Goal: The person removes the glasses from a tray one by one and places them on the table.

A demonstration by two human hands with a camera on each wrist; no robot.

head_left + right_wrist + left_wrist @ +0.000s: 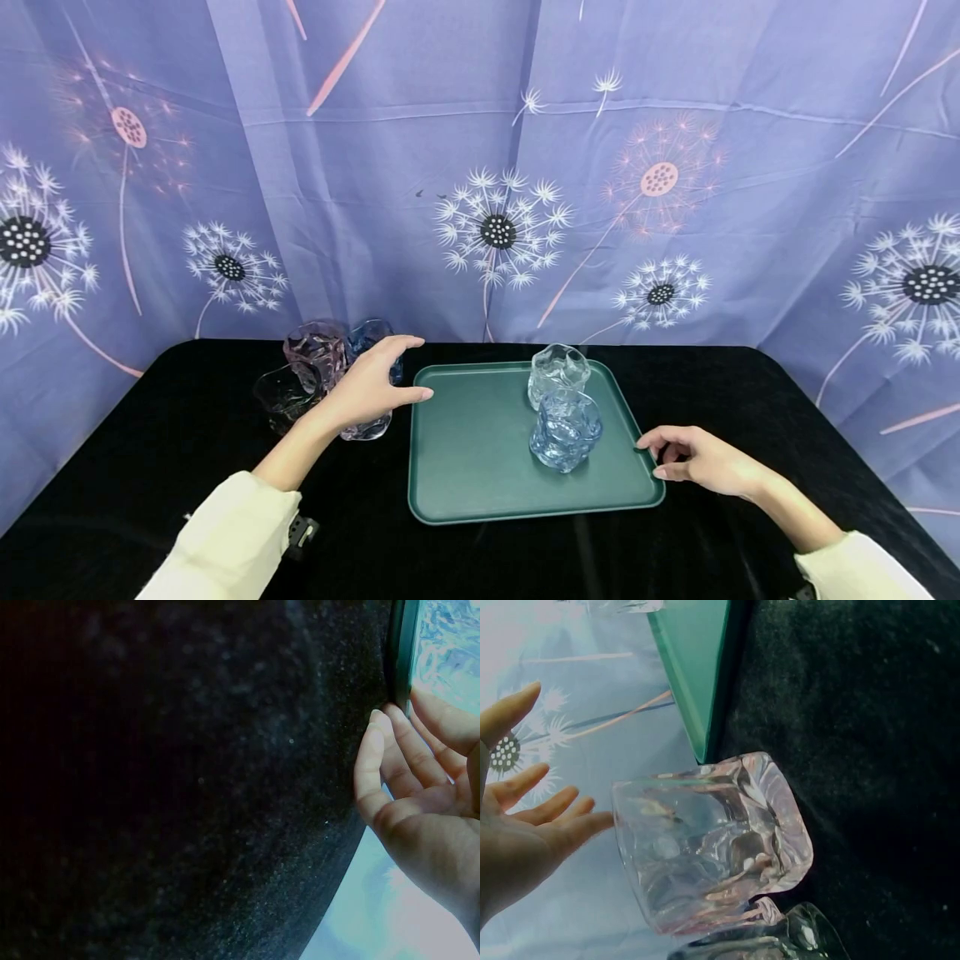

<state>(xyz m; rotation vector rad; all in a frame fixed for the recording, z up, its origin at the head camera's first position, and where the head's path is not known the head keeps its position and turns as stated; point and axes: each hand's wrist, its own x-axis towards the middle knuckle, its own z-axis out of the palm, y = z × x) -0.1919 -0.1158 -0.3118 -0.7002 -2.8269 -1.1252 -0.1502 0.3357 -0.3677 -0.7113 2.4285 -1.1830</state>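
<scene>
Violet-blue fabric printed with dandelions hangs behind and at both sides of a black-covered bench. On it lies a green rectangular tray, and toward its right side stand two wavy-walled tumblers: a clear tumbler farther back and a light-blue tumbler in front of it, overlapping it in the head view. The person's right hand pinches the tray's right rim between thumb and curled fingers.

Left of the tray, the left hand is held out empty, thumb and fingers spread apart. Beneath and beside it is a cluster of tumblers on the bench: a pinkish tumbler, a smoky dark tumbler, a deeper-blue tumbler at the back and a colourless tumbler, partly hidden by the hand. Whether the fingers touch any of these, I cannot tell. Both forearms wear cream sleeves.
</scene>
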